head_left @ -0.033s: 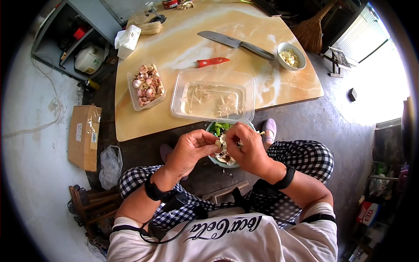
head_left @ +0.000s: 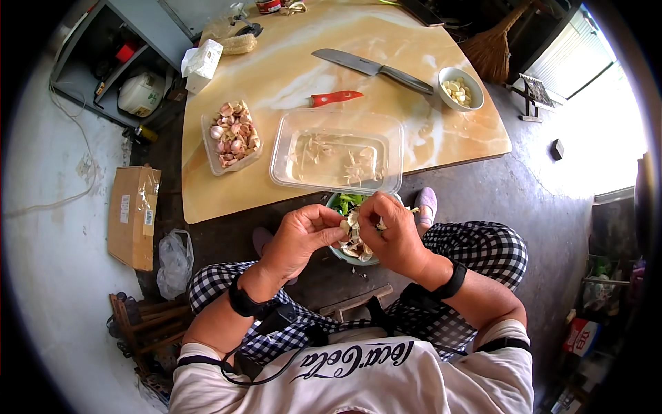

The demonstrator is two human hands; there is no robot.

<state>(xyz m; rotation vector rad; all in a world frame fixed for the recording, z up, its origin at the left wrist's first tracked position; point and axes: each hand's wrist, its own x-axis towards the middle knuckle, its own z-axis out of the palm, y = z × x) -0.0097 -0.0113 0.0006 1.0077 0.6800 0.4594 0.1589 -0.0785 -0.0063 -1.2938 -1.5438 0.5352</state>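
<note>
The left hand pinched a garlic clove in its fingers above a scrap bowl; the right hand had its fingers curled, hold impossible to tell. Beyond, a clear tub sat on the bench, at its near edge.

Garlic being held in a tub left on the table, to its right a container being backed by a knife, peeled cloves being cradled in a bowl, far right

white wall left | grey open-fronted cabinet | marbled table | dark floor | daylight right
</note>
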